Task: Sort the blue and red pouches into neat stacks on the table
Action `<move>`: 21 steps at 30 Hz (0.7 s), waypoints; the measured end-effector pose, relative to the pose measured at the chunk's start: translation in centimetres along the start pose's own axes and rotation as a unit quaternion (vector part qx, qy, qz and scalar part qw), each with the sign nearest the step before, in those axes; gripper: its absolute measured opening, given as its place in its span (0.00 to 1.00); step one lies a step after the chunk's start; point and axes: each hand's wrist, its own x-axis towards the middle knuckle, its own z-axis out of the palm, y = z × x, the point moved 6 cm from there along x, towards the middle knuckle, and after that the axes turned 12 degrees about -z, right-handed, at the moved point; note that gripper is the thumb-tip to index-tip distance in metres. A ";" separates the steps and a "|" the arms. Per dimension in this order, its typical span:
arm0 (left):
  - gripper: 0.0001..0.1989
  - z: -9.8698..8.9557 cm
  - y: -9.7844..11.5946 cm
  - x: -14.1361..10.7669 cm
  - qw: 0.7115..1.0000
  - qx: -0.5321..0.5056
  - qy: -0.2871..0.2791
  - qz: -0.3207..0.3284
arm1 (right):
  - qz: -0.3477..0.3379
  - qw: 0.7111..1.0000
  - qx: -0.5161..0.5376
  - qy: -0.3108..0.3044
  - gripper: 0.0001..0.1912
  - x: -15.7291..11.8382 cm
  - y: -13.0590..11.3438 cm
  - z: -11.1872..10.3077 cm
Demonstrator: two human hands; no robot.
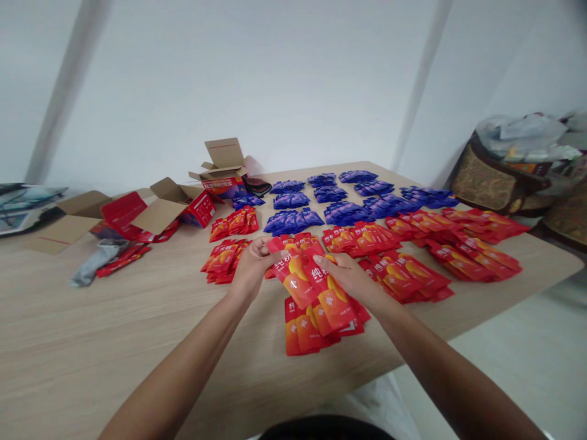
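Note:
Red and orange packets (298, 287) with a yellow fruit print are held up between my two hands above the table. My left hand (252, 266) pinches the top corner of the left packet. The top of another red packet (334, 302) is gripped by my right hand (348, 275), its thumb on the front; the two overlap. Just below them lies a fanned pile of red packets (302, 333) on the wooden table. Other red piles flank my hands, one (224, 260) beside my left hand and one (410, 278) right of my right forearm.
Rows of blue packets (293, 220) lie farther back. Opened cardboard boxes (222, 183) and a grey cloth (98, 263) are on the left. The table's edge (509, 308) runs along the right, with bags on a patterned chair (483, 174) beyond.

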 end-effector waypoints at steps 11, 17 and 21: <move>0.18 0.2 -9.6 -0.3 0.991 0.058 0.005 -0.124 | 0.054 0.988 -0.105 0.101 0.14 -1.6 6.6 -2.5; 0.16 0.8 -10.8 0.7 0.974 0.220 0.045 -0.012 | 0.079 0.971 -0.226 0.025 0.13 -1.9 9.4 -0.7; 0.20 1.3 -9.7 -1.3 0.916 0.381 0.051 0.114 | 0.071 0.960 -0.270 0.035 0.10 -2.5 9.0 -0.2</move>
